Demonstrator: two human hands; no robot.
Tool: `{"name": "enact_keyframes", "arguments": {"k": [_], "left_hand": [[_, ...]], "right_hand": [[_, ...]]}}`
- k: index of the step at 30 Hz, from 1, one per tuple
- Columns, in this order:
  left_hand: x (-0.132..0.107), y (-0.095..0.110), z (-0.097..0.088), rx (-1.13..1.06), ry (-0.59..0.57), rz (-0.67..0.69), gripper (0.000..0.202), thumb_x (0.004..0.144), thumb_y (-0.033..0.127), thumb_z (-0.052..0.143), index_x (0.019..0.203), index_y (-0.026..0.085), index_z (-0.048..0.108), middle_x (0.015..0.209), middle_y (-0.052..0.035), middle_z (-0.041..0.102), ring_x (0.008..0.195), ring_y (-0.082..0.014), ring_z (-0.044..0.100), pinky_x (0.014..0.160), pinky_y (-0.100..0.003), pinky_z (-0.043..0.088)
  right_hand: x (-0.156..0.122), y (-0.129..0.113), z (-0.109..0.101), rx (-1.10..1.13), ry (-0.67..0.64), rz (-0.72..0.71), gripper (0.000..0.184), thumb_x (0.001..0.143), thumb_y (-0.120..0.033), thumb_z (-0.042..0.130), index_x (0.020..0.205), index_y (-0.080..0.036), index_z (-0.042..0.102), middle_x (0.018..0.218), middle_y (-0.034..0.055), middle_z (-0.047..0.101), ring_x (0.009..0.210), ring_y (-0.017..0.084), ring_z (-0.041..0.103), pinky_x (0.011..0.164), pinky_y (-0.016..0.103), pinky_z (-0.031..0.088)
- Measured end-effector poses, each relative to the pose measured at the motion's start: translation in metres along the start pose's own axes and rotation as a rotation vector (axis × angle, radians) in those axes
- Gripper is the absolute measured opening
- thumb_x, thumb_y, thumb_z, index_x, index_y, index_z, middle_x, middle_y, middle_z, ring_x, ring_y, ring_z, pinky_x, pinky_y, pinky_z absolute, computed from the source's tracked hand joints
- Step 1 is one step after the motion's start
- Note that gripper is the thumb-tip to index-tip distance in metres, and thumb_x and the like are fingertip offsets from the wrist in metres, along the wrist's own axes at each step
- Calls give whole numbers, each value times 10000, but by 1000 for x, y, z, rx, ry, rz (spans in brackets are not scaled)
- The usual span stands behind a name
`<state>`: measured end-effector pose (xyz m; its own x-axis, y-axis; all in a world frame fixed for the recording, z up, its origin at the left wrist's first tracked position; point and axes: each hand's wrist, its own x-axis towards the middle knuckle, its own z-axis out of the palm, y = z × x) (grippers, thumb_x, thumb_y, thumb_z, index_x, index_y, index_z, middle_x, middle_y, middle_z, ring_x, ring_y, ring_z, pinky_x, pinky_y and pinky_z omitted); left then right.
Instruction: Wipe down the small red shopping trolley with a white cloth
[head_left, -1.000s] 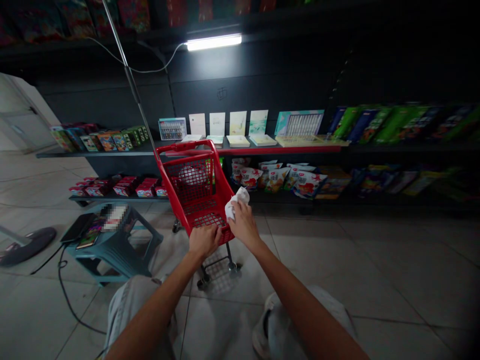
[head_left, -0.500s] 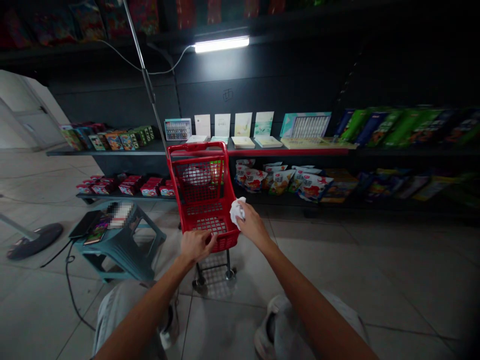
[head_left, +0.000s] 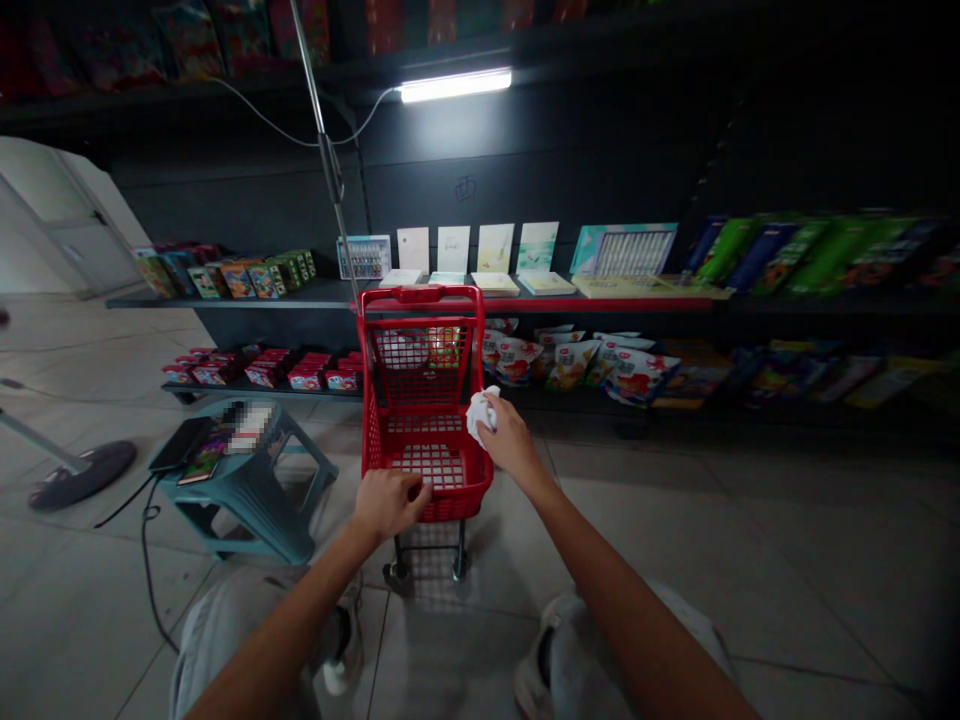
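A small red shopping cart (head_left: 420,400) stands on the tiled floor right in front of me. My left hand (head_left: 386,503) grips the near rim of its basket. My right hand (head_left: 510,440) is closed around a crumpled white cloth (head_left: 480,412) and presses it against the right side rim of the basket. The basket's mesh bottom looks bare. My knees in light trousers show at the bottom of the view.
A teal plastic stool (head_left: 251,480) with a phone and small items stands left of the cart. A fan base (head_left: 82,475) and cable lie further left. Dark shelves (head_left: 570,295) with cards, boxes and snack bags run behind the cart. A metal pole (head_left: 330,170) rises behind it.
The cart has turned from angled to square on to me. My right hand with the cloth has slid along the right rim. My left hand has kept its grip on the near rim.
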<state>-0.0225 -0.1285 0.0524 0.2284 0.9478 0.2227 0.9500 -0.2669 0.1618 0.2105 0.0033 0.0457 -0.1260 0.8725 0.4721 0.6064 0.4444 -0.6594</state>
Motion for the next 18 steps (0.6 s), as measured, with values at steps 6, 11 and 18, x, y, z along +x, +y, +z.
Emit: {"name": "enact_keyframes", "arguments": {"k": [6,11,18], "left_hand": [[7,2,-8,-104,3,80,415,1022,381,451,802,224,766,893,-85,765,944,-228,703,921,-366,499],[35,-30,-16,-261,382,-89,335,940,303,577,1244,232,699,1483,-112,569,1420,-285,478,1222,-459,346],[82,-77,-7,-669,392,-282,713,866,234,593,1545,181,383,1549,-113,506,1428,-281,478,1242,-477,337]], "right_hand": [[2,-1,-4,-91,-16,24,516,844,-163,602,1358,-209,599,1346,128,604,1157,260,644,1041,400,528],[3,-3,-6,-191,-45,20,494,802,-123,634,1288,-213,623,1309,110,591,1092,234,647,982,354,540],[-6,-19,-22,-270,-145,-68,428,796,-58,616,1201,-190,650,1283,101,593,1094,228,619,979,345,525]]}}
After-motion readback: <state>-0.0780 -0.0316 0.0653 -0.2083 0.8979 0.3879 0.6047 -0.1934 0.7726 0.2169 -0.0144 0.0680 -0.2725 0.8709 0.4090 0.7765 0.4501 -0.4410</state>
